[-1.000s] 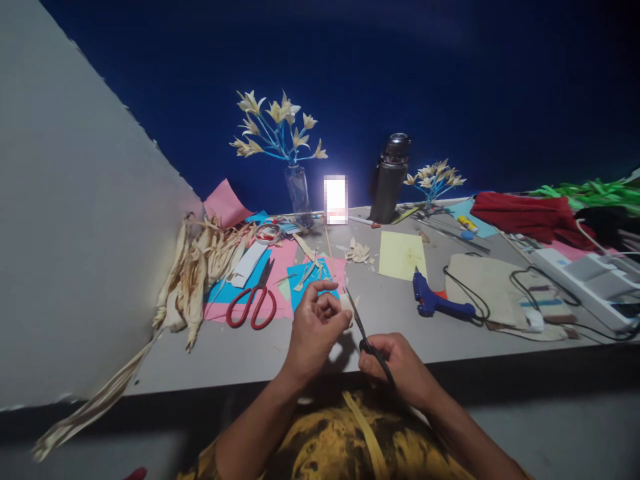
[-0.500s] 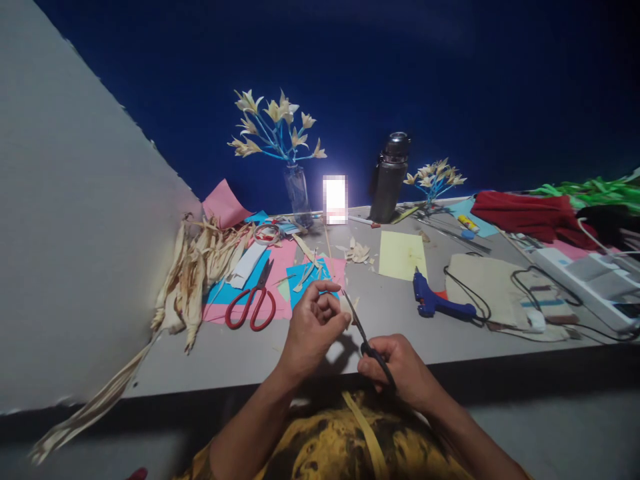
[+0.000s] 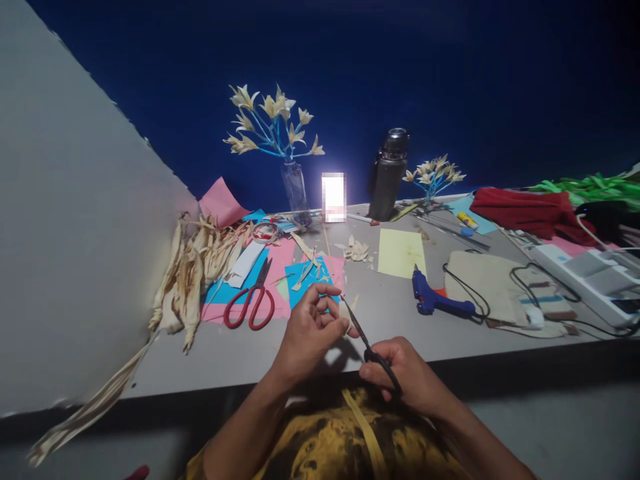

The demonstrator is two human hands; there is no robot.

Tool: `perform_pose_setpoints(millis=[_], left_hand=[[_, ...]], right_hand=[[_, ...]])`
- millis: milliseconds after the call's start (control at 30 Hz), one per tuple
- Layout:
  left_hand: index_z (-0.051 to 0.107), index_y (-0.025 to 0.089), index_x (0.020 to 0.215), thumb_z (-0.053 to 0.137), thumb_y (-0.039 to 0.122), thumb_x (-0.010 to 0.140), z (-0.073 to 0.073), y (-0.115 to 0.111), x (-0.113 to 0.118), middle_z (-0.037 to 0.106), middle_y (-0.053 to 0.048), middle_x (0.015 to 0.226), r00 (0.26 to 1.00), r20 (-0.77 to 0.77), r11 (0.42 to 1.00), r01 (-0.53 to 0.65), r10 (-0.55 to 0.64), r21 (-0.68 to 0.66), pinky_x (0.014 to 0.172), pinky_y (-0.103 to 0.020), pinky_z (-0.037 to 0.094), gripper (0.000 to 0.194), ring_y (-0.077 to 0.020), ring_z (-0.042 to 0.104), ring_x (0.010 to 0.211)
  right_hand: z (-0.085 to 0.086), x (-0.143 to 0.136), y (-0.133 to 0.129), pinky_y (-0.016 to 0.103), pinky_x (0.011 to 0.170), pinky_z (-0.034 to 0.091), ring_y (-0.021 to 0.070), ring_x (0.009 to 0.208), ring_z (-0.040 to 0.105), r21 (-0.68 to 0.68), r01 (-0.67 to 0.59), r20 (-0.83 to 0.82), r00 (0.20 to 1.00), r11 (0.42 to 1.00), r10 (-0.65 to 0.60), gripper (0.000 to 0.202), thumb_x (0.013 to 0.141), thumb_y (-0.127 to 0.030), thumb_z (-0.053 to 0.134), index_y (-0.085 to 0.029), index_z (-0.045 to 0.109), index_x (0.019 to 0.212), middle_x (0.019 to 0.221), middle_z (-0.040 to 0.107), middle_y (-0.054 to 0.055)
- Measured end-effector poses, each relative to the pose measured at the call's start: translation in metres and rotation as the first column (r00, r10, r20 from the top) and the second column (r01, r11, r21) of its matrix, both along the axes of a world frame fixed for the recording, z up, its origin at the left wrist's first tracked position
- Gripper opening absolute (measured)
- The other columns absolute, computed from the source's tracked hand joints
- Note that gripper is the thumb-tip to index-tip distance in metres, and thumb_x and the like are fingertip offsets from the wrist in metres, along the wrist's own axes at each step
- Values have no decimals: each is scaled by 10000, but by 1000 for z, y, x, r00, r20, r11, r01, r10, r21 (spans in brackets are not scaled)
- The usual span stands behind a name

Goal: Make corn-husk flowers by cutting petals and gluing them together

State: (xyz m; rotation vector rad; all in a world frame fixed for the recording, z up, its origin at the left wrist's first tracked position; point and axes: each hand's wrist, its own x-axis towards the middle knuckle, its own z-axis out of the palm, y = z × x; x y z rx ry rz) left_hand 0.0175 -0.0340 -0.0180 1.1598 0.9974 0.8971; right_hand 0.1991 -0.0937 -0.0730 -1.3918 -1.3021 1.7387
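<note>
My left hand point(image 3: 311, 331) is closed in a pinch over the near part of the table. Between its thumb and fingers is a small pale piece of dried husk point(image 3: 345, 313), mostly hidden by the fingers. In my right hand point(image 3: 400, 367) are black-handled scissors point(image 3: 369, 345), the fingers wrapped round the handles. Their blades point up and left and reach the husk piece beside my left fingertips. Whether the blades touch it I cannot tell. Red-handled scissors point(image 3: 259, 285) lie to the left on blue and pink paper point(image 3: 213, 312).
Dried husks point(image 3: 187, 293) are heaped at the left wall. Behind stand a glass vase point(image 3: 295, 190) of husk flowers and a dark flask point(image 3: 389, 177). Husk scraps point(image 3: 357, 251) and yellow paper point(image 3: 400, 250) lie mid-table. A blue glue gun point(image 3: 440, 303) and white power strip point(image 3: 585, 287) are right.
The scissors and my right hand have shifted slightly right and down. More of the pale husk piece shows beside my left fingers. The whole view has shifted a little.
</note>
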Motion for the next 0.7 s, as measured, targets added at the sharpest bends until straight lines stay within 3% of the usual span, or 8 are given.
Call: perform_pose_setpoints(millis=[100,267,367,467,600,700], left_hand=[[479,213,1108,715,198,765,-2,1,-6,528,72,753,998,5,998,57,-57,-25,547,-223,439,417,-128,672,588],[534,194,1082,718,204,777,-7,5,-11,569,45,780,992,36,992,123,-122,-24,583,-214,437,356,-74,562,601],[557,185,1077,753,218,759,-5,4,-9,581,37,773,988,27,988,151,-150,-33,557,-198,403,375,-66,520,597],[588,167,1055,804,219,719,-3,3,-7,594,31,758,983,37,982,181,-179,-59,540,-183,380,403,-57,502,585],[632,139,987,837,256,694,-9,-2,-3,613,19,706,984,166,981,97,-69,-167,559,-199,434,376,-68,540,560],[632,136,883,852,287,673,-17,-6,3,621,14,662,949,314,940,90,19,-329,582,-233,492,340,-77,546,531]], right_hand=[[1,7,1,212,424,246,73,429,360,-13,42,-17,999,999,-42,411,741,-460,733,-169,523,540,461,506,-29],[18,12,11,221,548,388,109,572,496,99,291,-148,950,952,-275,292,686,-386,795,-154,629,746,635,604,-11],[28,6,20,230,556,402,121,602,518,113,335,-207,929,936,-307,342,646,-371,818,-154,653,852,704,624,-2],[29,0,25,224,537,384,109,577,486,154,366,-221,918,918,-329,306,654,-345,814,-153,653,830,670,585,-21],[21,-8,27,233,580,417,119,618,512,250,532,-276,840,809,-467,255,681,-333,801,-166,636,780,710,600,-14],[17,-13,26,242,621,439,132,656,536,262,614,-318,784,745,-534,251,703,-348,791,-176,631,792,741,618,-8]])
